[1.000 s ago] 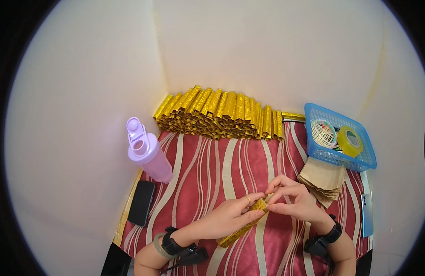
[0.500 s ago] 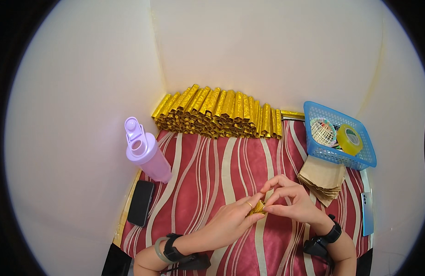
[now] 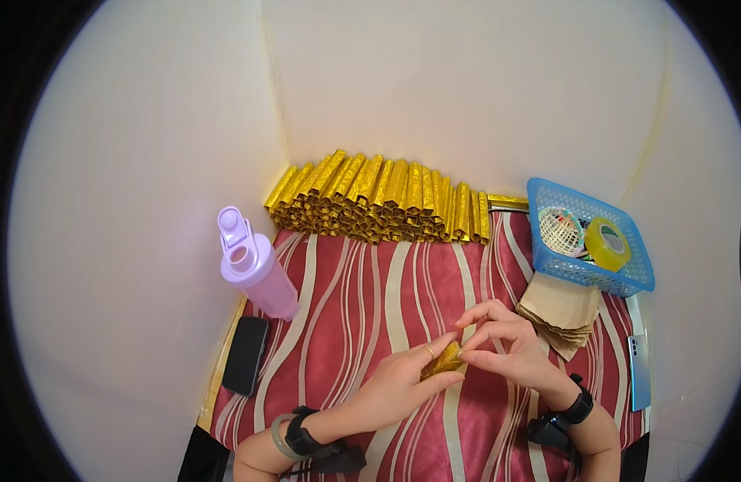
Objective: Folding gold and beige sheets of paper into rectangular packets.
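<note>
Your left hand (image 3: 399, 384) and right hand (image 3: 507, 347) both pinch a small gold paper piece (image 3: 443, 360) over the striped cloth (image 3: 370, 305). Finished gold rolls (image 3: 382, 197) line the far edge (a blue basket (image 3: 627, 277) sits far right).

Centre of the frame: a cloth (image 3: 362, 321) of deep red with wavy cream and pale-pink stripes covers the counter, and at its lower middle a shiny gold folded paper piece (image 3: 443, 360) sits between the fingers (image 3: 435, 350) of the left hand (image 3: 403, 386), which wears a gold ring, and the right hand (image 3: 507, 349). Upper centre: a row of matching gold foil rolls (image 3: 386, 197) against cream-white walls; at left, a pale lilac bottle (image 3: 254, 265) and a black phone (image 3: 245, 355). At right, a bright blue mesh basket (image 3: 619, 281) holds a yellow-green tape roll (image 3: 607, 243) and a white ball of string (image 3: 561, 231), above a stack of tan-brown paper (image 3: 563, 309); both wrists carry black bands.
</note>
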`<state>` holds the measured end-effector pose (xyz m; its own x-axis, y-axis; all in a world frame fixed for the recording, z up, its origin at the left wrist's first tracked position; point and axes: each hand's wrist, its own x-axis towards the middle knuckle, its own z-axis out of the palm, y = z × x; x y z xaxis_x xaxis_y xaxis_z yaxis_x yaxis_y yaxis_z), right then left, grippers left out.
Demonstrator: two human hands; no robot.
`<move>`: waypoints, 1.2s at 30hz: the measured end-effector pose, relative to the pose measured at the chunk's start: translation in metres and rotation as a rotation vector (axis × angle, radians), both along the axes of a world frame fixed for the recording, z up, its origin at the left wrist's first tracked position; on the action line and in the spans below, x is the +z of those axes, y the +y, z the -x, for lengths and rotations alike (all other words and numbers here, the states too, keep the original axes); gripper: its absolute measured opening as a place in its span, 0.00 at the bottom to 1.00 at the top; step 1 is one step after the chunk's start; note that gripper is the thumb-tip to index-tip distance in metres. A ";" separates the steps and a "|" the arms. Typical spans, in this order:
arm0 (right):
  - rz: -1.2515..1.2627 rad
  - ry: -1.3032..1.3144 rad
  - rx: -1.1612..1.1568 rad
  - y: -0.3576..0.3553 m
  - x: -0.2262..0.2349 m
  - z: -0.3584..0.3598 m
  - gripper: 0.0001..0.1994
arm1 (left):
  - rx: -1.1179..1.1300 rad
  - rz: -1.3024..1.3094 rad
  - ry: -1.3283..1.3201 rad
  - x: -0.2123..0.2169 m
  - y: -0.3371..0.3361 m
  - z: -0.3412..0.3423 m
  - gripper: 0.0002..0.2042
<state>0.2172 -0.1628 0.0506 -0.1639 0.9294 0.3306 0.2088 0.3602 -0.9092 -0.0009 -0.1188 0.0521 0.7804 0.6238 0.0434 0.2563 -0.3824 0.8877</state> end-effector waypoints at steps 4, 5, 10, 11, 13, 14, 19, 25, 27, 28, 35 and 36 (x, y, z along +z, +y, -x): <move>0.008 0.020 -0.062 0.001 0.002 -0.006 0.03 | -0.033 0.438 -0.043 0.003 0.018 0.000 0.27; 0.029 0.039 -0.073 0.002 0.002 -0.008 0.03 | -0.037 0.562 -0.053 0.006 0.022 0.001 0.25; 0.109 0.213 -0.085 0.006 -0.008 -0.018 0.07 | -0.012 0.623 -0.064 0.011 0.039 0.004 0.19; 0.143 0.271 -0.085 0.007 -0.007 -0.018 0.08 | 0.000 0.620 -0.081 0.009 0.039 0.005 0.19; 0.166 0.367 -0.056 0.007 0.000 -0.009 0.11 | 0.011 0.602 -0.094 0.006 0.040 0.006 0.18; 0.178 0.415 -0.040 0.006 0.003 -0.006 0.12 | 0.010 0.588 -0.089 0.003 0.040 0.007 0.18; 0.304 0.177 0.092 0.004 0.002 -0.007 0.16 | -0.008 0.363 0.000 0.011 0.040 0.007 0.16; 0.236 0.229 -0.186 0.012 0.007 -0.023 0.15 | 0.132 -0.134 -0.298 0.059 0.027 0.031 0.15; 0.167 0.262 -0.355 0.019 0.008 -0.042 0.14 | 0.027 -0.111 -0.518 0.083 0.009 0.044 0.15; 0.130 0.224 -0.439 0.023 0.011 -0.052 0.14 | -0.066 -0.177 -0.656 0.090 0.001 0.045 0.13; -0.201 -0.230 -0.878 0.122 0.013 -0.073 0.16 | -0.429 -0.093 -0.966 0.106 -0.053 0.106 0.22; -0.295 -0.336 -0.960 0.132 0.010 -0.077 0.17 | -0.423 -0.045 -1.012 0.100 -0.062 0.109 0.21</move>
